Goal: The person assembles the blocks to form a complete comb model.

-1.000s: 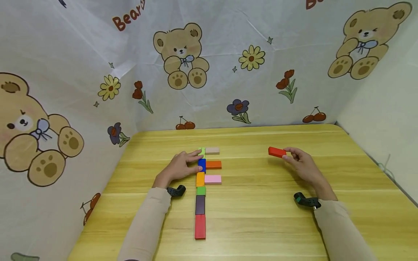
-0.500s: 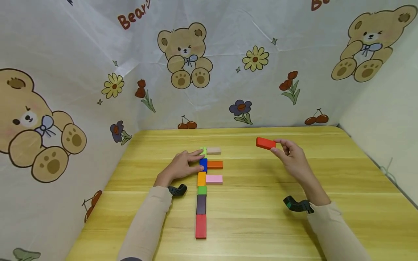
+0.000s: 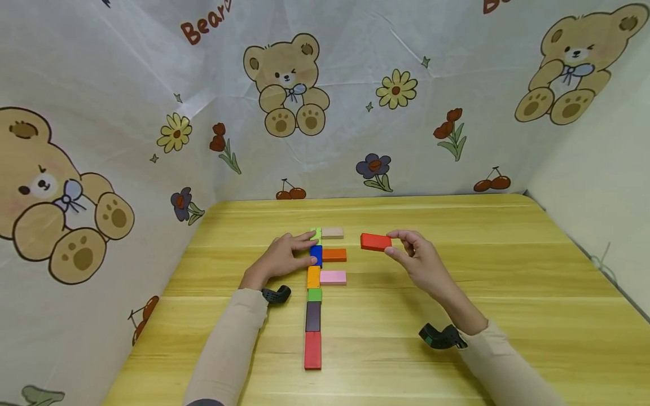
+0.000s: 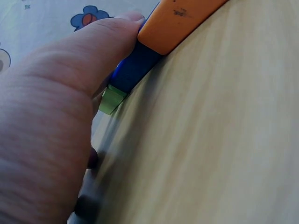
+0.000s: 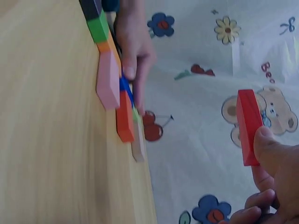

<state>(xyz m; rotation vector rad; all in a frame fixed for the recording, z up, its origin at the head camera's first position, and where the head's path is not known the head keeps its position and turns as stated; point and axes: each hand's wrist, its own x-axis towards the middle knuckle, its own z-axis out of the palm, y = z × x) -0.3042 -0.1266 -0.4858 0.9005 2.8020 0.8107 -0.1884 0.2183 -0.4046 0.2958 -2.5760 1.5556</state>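
Note:
My right hand (image 3: 424,265) pinches a red block (image 3: 374,242) between thumb and fingers, held above the table to the right of the block row. In the right wrist view this red block (image 5: 247,123) shows whole apart from its gripped end. On the left, my left hand (image 3: 278,257) rests on the row, its thumb touching the blue block (image 3: 317,251) and its extended fingers lying on the light green block (image 3: 318,234). Beside these two stick out an orange-red block (image 3: 334,255) and a beige block (image 3: 332,233).
Nearer in the same row lie a yellow-orange block (image 3: 313,277), a green block (image 3: 315,295), a dark purple block (image 3: 313,316) and a pinkish-red block (image 3: 312,349). A pink block (image 3: 333,277) juts right from the yellow-orange one. A bear-print cloth (image 3: 335,163) hangs behind the wooden table (image 3: 396,349).
My right hand has carried the red block leftward, rising at first and then lowering, closer to the row. My left hand has stayed on the blue and light green blocks.

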